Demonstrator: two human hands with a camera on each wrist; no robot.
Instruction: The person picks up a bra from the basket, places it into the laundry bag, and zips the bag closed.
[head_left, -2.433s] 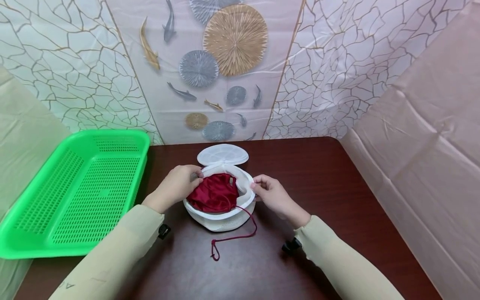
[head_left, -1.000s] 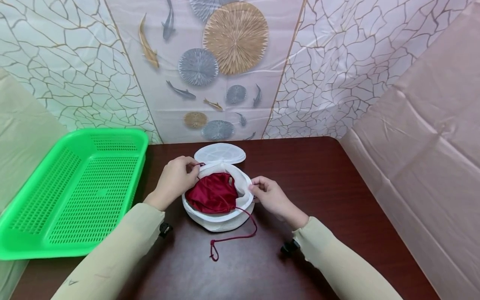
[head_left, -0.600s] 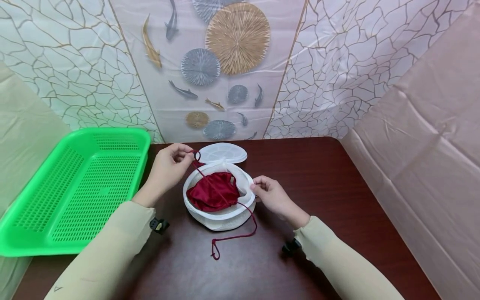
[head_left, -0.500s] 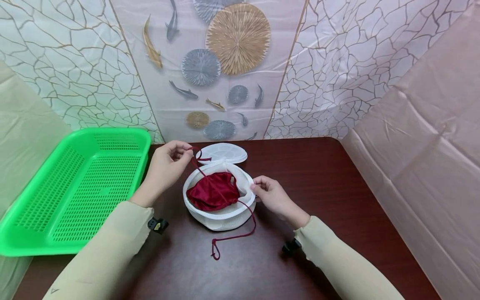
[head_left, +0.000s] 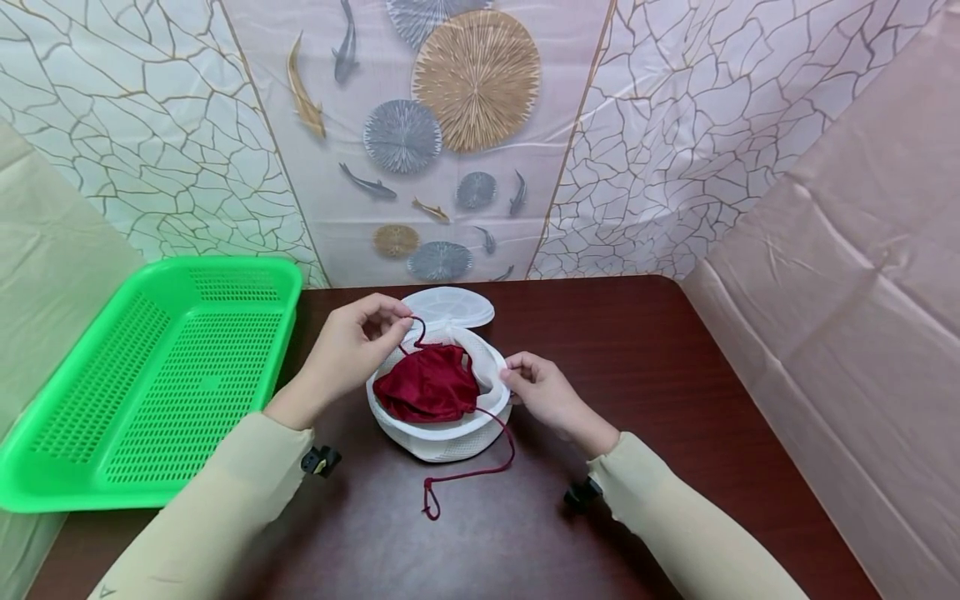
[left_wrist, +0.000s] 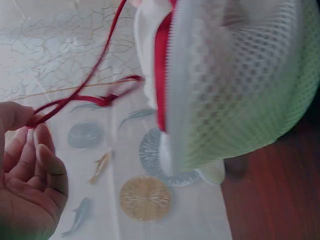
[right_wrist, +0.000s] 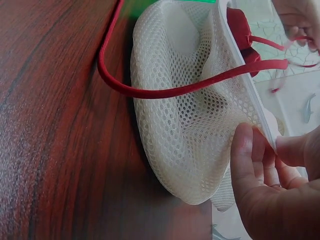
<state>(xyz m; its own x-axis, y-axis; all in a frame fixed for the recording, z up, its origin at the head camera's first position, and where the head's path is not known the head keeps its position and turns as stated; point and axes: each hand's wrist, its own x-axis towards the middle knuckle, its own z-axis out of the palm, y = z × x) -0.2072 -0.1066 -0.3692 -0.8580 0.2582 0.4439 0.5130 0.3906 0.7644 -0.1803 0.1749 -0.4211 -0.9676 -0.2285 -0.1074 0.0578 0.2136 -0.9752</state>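
A round white mesh laundry bag (head_left: 442, 451) stands on the table with its zippered top unzipped and its lid (head_left: 450, 307) folded back. Inside lies a shiny dark red satin garment (head_left: 427, 385) with thin cords. My left hand (head_left: 348, 350) is above the bag's left rim and pinches a red cord (left_wrist: 75, 95) between thumb and forefinger; the cord's end loop dangles. At the right rim my right hand (right_wrist: 275, 180) pinches the mesh edge between thumb and fingers. A second red cord (head_left: 472, 475) hangs over the front rim onto the table, ending in a knotted loop.
A green perforated plastic basket (head_left: 195, 392) sits to the left. The dark wood table (head_left: 615, 350) ends at a patterned backdrop (head_left: 480, 200) behind, with sheeting on both sides. Each wrist carries a small black camera mount.
My left hand draws the red cord out of the bag, up and to the left, then comes back right and lower over the rim. My right hand stays on the bag's edge.
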